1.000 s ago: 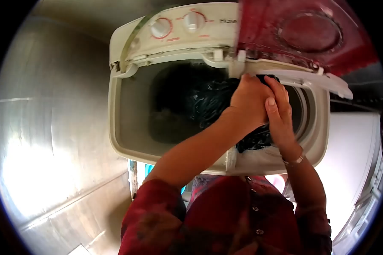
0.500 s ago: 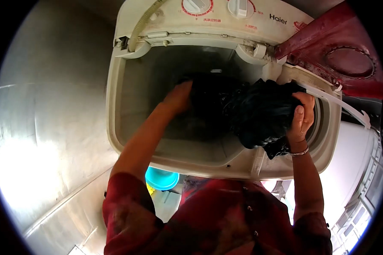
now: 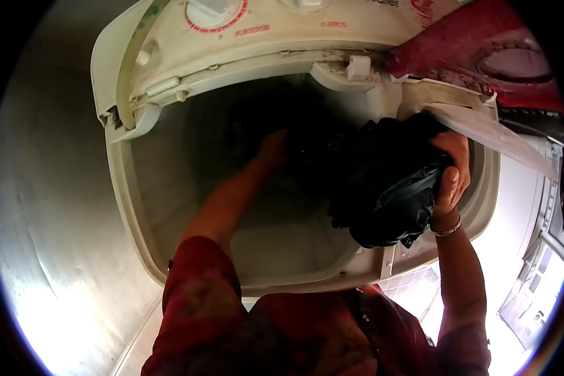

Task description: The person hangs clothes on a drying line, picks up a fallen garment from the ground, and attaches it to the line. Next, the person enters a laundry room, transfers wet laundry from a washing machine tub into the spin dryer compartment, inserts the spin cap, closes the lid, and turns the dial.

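Observation:
A wet, bunched black garment (image 3: 388,182) stretches from inside the wash tub (image 3: 169,207) over the divider toward the smaller spin tub (image 3: 482,182) on the right. My right hand (image 3: 452,169) grips the bundle's right side, fingers curled over it and thumb in front. Down in the dark wash tub, my left hand (image 3: 274,150) is at the left end of the dark cloth; its fingers are hidden in shadow and fabric. The garment's exact kind cannot be made out.
The control panel (image 3: 269,28) with a dial (image 3: 213,9) lies behind the tubs. A hose (image 3: 135,62) runs down its left side. A dark red lid (image 3: 464,56) stands raised at back right, with a translucent flap (image 3: 495,135) below it. A metallic wall (image 3: 50,188) borders the left.
The view has shifted closer over the machine, and the blue basin below has gone out of sight. The garment bundle sits slightly lower and looks more gathered in my right hand.

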{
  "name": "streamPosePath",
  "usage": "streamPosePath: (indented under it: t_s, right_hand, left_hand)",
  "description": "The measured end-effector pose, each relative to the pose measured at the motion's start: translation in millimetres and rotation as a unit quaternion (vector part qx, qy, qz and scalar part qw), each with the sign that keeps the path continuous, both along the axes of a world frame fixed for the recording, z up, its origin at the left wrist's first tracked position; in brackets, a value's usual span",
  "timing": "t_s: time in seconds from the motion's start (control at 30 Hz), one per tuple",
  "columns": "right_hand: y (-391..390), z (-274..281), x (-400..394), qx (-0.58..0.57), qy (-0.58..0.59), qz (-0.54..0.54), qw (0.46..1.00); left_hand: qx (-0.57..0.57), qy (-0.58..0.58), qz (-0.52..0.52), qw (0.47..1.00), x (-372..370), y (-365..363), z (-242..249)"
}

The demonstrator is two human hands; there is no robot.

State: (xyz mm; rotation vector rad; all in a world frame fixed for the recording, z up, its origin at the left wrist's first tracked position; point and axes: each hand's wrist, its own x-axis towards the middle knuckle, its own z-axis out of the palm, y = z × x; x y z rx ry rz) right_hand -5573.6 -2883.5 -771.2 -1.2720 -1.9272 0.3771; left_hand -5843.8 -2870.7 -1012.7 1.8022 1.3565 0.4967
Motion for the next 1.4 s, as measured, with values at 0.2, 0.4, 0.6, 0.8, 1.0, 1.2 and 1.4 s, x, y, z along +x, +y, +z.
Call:
streamPosePath:
  t_s: [0.2, 0.4, 0.6, 0.8, 1.0, 1.2, 1.4]
  right_hand:
    - [0.2, -6.9, 8.6, -0.020, 0.058, -0.029, 0.998]
    - [5.0, -23.0, 16.7, -0.009, 0.115, -0.043, 0.992]
    - [10.8, 0.1, 35.9, -0.001, 0.069, 0.106, 0.992]
    - [6.4, 17.4, 85.7, -0.285, 0.025, 0.083, 0.955]
    - [46.9, 89.1, 128.7, -0.162, 0.252, 0.122, 0.946]
    - [21.3, 81.4, 146.2, -0.262, 0.203, 0.147, 0.932]
    - [-42.6, 56.5, 125.8, -0.148, 0.184, 0.070, 0.969]
  left_hand:
    - [-0.124, 0.018, -0.047, 0.991, -41.2, -25.2, 47.6]
    - [-0.250, -0.092, 0.113, 0.957, -69.5, -61.6, 277.2]
    - [-0.102, -0.352, 0.198, 0.909, -20.2, -96.5, 304.3]
    - [0.057, -0.234, 0.102, 0.965, 39.7, -91.6, 343.1]
    - [0.200, -0.011, -0.182, 0.963, 190.7, -67.6, 376.5]
    - [0.020, 0.313, -0.165, 0.935, 306.7, 7.2, 297.9]
    - [0.275, 0.114, -0.148, 0.943, 299.4, -0.3, 283.5]
